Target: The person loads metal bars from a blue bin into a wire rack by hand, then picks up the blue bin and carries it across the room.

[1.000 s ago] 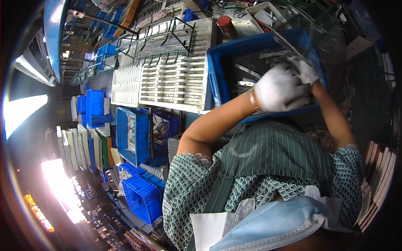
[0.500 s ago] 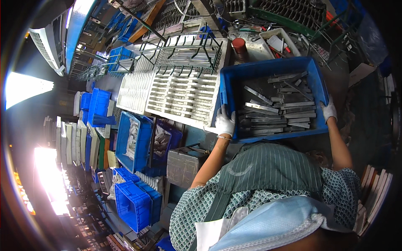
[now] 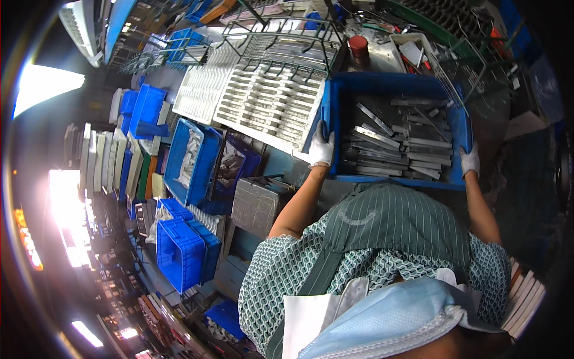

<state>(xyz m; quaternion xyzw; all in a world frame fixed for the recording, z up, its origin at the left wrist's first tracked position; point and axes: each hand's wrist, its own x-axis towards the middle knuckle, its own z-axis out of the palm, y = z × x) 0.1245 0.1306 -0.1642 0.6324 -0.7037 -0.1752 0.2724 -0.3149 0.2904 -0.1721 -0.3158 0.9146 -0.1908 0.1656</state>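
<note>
A blue plastic bin (image 3: 394,180) is in front of me with both my hands on it. Inside lie several flat grey metal bars (image 3: 427,145), partly stacked, some at a slant across the others. My left hand (image 3: 321,148), in a whitish glove, grips the left rim near its front corner. At the opposite side my right hand (image 3: 470,160), gloved too, is closed on the right rim. The fingertips of the right hand are partly hidden by the rim.
Left of the bin lies a white ribbed rack (image 3: 269,102) with a green wire basket (image 3: 281,45) behind it. A red can (image 3: 359,45) and a tool tray (image 3: 412,54) stand beyond the bin. Blue crates (image 3: 191,158) and a dark box (image 3: 256,206) are at my left.
The view has tilted, so the surroundings sit higher in the picture. Both hands keep their hold on the bin, and a few bars inside lie at slightly different angles.
</note>
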